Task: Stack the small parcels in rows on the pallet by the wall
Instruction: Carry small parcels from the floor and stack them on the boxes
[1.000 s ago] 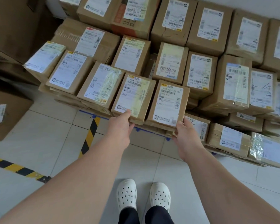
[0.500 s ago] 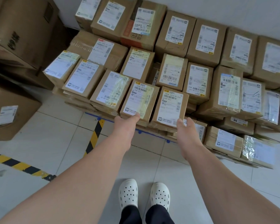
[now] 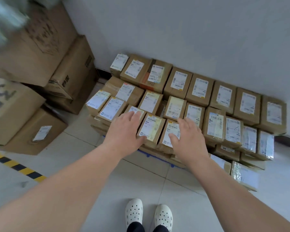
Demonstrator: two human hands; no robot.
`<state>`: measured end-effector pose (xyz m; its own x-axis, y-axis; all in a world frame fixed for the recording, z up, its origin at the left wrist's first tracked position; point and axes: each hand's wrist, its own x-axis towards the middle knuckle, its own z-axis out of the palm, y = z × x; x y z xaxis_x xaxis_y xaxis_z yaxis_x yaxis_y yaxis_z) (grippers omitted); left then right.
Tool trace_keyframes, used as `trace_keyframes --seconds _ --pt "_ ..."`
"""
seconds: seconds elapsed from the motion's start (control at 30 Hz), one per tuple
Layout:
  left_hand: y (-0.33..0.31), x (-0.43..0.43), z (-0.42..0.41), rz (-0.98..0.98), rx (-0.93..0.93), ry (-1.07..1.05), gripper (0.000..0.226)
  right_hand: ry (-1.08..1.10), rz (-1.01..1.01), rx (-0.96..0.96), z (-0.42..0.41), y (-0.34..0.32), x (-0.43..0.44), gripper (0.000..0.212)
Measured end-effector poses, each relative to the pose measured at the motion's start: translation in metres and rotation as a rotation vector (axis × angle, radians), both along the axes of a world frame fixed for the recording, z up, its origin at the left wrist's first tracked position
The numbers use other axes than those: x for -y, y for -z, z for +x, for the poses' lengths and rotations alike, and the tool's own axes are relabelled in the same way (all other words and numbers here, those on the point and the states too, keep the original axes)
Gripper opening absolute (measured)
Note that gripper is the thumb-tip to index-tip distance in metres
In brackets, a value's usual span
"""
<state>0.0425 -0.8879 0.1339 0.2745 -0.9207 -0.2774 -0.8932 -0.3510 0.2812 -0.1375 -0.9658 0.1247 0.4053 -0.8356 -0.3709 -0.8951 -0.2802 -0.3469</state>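
Head view: brown cardboard parcels (image 3: 151,128) with white labels sit in rows against a wall (image 3: 191,30). Left hand (image 3: 124,131) and right hand (image 3: 189,139) hover spread wide, holding nothing.

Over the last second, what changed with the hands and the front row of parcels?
Both hands let go: the left hand and right hand, which gripped the near edges of two front-row parcels, now hover open, fingers spread, in front of that row. The camera has pulled up and back. The yellow-taped parcel and its neighbours sit unmoved on the pallet.
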Motion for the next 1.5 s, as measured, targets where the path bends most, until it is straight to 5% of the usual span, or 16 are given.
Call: trace_keyframes --seconds 0.23,0.53,0.93,1.5 --pt "-0.112 -0.045 0.037 -0.071 0.162 -0.026 0.090 -0.237 -0.147 -0.051 0.018 -0.115 -0.019 0.066" --pt "-0.246 -0.113 0.089 -0.207 0.322 -0.154 0.092 -0.401 -0.332 0.133 0.094 -0.253 -0.055 0.062" --pt "-0.326 -0.249 0.105 -0.229 0.515 -0.613 0.087 -0.886 -0.426 0.303 0.189 -0.326 -0.124 0.062" --pt "-0.297 -0.419 -0.185 0.022 0.507 -1.632 0.090 -1.768 -0.229 0.314 0.107 -0.297 -0.276 0.065"
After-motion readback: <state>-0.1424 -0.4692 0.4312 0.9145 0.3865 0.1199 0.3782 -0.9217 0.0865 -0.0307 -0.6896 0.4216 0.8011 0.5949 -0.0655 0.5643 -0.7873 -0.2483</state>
